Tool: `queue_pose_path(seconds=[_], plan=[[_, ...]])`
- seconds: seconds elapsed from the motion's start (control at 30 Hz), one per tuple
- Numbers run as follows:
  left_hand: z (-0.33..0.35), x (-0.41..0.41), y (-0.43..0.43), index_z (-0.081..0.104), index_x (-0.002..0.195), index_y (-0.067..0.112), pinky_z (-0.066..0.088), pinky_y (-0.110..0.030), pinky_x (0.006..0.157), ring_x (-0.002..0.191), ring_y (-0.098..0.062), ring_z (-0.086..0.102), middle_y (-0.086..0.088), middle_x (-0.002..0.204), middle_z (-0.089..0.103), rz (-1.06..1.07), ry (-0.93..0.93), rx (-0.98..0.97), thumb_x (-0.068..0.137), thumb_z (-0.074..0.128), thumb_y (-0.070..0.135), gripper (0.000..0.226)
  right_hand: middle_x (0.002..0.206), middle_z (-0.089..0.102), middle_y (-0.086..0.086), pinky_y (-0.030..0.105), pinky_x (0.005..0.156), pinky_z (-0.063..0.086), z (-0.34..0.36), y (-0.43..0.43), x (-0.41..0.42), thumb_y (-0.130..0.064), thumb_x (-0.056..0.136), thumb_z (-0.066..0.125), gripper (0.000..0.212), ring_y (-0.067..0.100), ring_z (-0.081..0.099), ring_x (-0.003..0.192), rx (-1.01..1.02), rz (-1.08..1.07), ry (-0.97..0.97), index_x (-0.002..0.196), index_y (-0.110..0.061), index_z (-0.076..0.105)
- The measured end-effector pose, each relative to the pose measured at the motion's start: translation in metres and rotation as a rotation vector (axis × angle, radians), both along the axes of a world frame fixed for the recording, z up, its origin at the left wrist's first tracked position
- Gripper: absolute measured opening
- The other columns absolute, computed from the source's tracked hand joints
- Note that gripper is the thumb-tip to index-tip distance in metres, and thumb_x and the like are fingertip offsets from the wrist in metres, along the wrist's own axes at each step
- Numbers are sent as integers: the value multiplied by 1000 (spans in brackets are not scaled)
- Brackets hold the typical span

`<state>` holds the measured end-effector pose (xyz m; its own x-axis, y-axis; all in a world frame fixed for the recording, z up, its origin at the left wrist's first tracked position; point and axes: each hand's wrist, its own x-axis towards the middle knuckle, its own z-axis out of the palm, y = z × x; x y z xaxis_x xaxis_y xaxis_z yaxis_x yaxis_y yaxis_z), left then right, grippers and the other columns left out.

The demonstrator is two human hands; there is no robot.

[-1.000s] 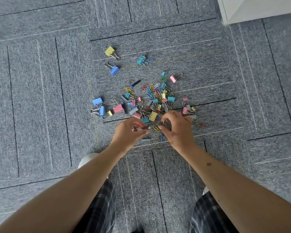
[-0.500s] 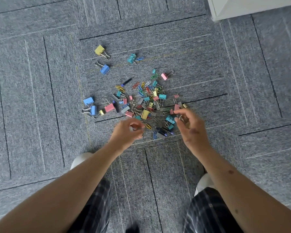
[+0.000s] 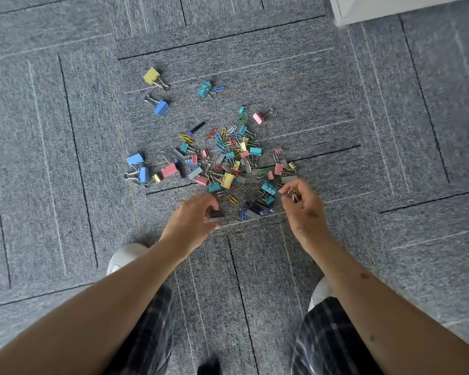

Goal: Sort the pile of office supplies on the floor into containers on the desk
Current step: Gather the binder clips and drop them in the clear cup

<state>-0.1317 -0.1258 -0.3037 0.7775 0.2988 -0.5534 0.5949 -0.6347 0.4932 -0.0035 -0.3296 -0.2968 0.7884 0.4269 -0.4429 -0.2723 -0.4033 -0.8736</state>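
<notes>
Left hand [image 3: 192, 220], lower centre of frame: fingers curled down round a small grey piece [image 3: 216, 220]. Clip or staple strip, cannot tell which.

Right hand [image 3: 305, 209], just right of centre: thumb and fingertips pinch a small bunch of metal bits [image 3: 293, 196] at the near edge of the pile.

Pile [image 3: 228, 163]: mid-frame on the carpet floor [image 3: 65, 158], just above both hands. Mixed binder clips, paper clips, grey strips, wire handles interlocked.

Step, as I judge it: picking out one kind by hand. Best done by keeping one sort per hand and lifting straight up, so loops do not drag neighbours along. A teal clip [image 3: 268, 188] lies just beside the right fingertips and looks likely to snag.

Strays: yellow clip [image 3: 151, 76] and blue clip [image 3: 160, 107], upper left, well apart from the pile. Easy singles, probably best left for later.

Edges: white furniture corner [image 3: 390, 6] in the upper right, well apart. White shoe [image 3: 125, 255] near the left wrist. Open carpet left and right of the pile. Containers and counter not in view.
</notes>
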Motion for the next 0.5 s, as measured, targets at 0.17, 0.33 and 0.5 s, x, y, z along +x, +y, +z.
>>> queue_pose_path(seconds=[0.17,0.33,0.5], plan=[[-2,2,-1,63,98,22,51,-26,90,89,-7,60,8,103,59,-34,-49,9,86,68,24,13,55,45,-13,11,36,25,-5,-2,-2,-7,93,57,4,3,34,36,-58,38,-92,97,-10,58],[-3,2,-1,65,95,20,51,-24,86,86,-5,57,9,98,57,-30,-62,-2,88,66,24,9,84,57,-6,6,47,33,-15,-5,-3,-8,91,59,9,-6,41,57,-182,25,-197,97,-15,58],[7,11,-5,63,89,23,42,-15,63,70,-4,49,11,96,55,110,-70,-122,85,70,27,9,94,54,-10,15,52,33,-21,-3,3,-11,91,61,8,3,47,62,-284,52,-278,96,-16,58]])
